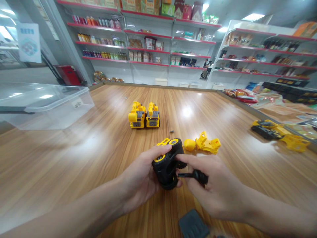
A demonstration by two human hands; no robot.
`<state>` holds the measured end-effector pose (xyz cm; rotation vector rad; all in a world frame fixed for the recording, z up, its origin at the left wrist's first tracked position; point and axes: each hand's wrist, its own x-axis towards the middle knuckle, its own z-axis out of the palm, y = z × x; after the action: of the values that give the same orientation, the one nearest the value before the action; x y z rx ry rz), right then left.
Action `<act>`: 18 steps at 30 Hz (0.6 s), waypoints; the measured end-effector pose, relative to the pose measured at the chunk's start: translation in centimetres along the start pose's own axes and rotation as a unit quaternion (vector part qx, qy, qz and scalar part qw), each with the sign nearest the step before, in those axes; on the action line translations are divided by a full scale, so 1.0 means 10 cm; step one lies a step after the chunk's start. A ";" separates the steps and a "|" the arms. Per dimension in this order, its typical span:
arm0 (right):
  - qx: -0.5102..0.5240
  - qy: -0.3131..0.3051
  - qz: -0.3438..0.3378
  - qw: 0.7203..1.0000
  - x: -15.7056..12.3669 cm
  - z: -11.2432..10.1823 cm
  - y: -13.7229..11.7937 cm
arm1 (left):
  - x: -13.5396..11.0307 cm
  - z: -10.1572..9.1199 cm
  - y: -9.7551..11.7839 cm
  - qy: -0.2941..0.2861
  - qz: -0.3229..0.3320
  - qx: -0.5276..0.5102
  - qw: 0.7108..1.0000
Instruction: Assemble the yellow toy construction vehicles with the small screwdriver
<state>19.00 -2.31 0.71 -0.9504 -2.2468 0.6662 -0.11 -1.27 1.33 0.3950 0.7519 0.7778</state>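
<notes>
My left hand (141,178) is wrapped round a toy truck chassis (168,162) with black wheels and yellow hubs, held on its side just above the wooden table (74,158). My right hand (215,188) pinches a small black screwdriver (195,175) whose tip points left into the chassis. Just beyond the hands lie a yellow rounded part (190,144) and a yellow frame part (208,143). A dark grey piece (193,225) lies on the table below my right hand.
Two assembled yellow toy trucks (144,115) stand side by side mid-table. A clear plastic bin (42,104) sits at the left edge. Another yellow and black toy vehicle (277,131) lies at the right edge. Small screws (170,127) dot the table. Shop shelves (148,43) line the back.
</notes>
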 end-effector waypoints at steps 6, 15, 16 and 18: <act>-0.051 0.073 0.016 0.996 0.05 0.05 0.02 | 0.02 -0.03 -0.05 -0.045 -0.017 -0.006 0.999; -0.121 0.123 0.058 0.983 0.08 0.07 -0.01 | 0.03 0.00 -0.11 -0.044 0.009 0.008 0.999; -0.114 0.110 0.058 0.986 0.09 0.07 -0.01 | 0.03 -0.01 -0.11 -0.041 0.008 0.007 0.999; -0.094 0.088 0.047 0.990 0.09 0.06 0.01 | 0.04 -0.02 -0.11 -0.039 0.001 0.003 0.999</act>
<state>18.09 -1.68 0.50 -1.1665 -2.1452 0.3964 0.49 -1.75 0.39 0.4283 0.6801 0.7576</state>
